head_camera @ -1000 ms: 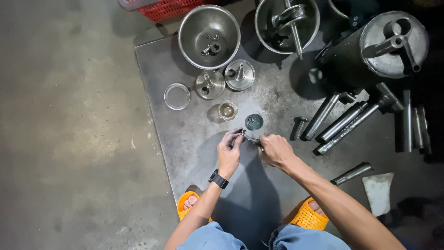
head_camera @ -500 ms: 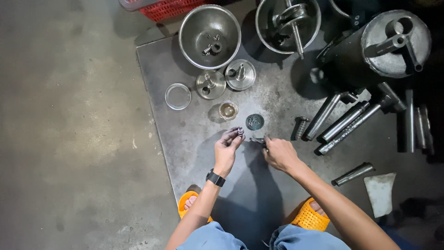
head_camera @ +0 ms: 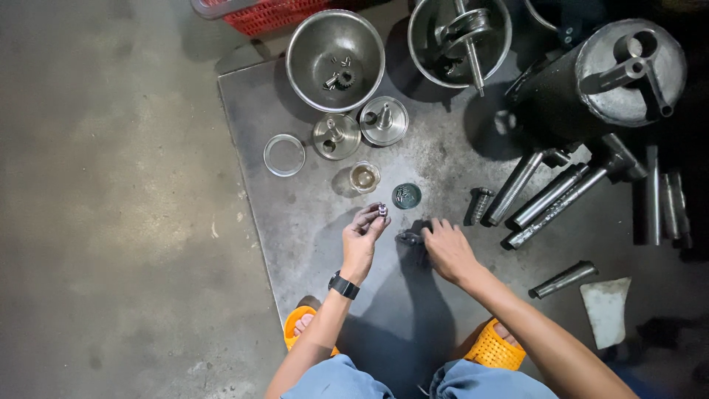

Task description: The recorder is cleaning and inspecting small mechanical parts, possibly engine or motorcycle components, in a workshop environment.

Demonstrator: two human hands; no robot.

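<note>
My left hand point(head_camera: 363, 240), with a black watch on the wrist, pinches a small metal part point(head_camera: 382, 210) between thumb and fingertips, lifted a little off the grey metal sheet point(head_camera: 295, 236). My right hand point(head_camera: 447, 250) rests low on the sheet with its fingers on a small dark tool piece point(head_camera: 408, 238). Just beyond both hands sits a small dark round lid point(head_camera: 406, 196) holding tiny parts, and next to it a small clear glass cup point(head_camera: 365, 177).
Two steel bowls point(head_camera: 334, 50) point(head_camera: 458, 33) with parts stand at the back. Two round metal discs with stems point(head_camera: 336, 136) point(head_camera: 383, 120), a clear ring lid point(head_camera: 284, 154), a black cylinder machine point(head_camera: 598, 81), several steel rods point(head_camera: 550, 196), a white scraper point(head_camera: 607, 310). Orange sandals below.
My hands have drawn apart. The left one keeps the small part raised; the right one has dropped to the dark piece on the sheet.
</note>
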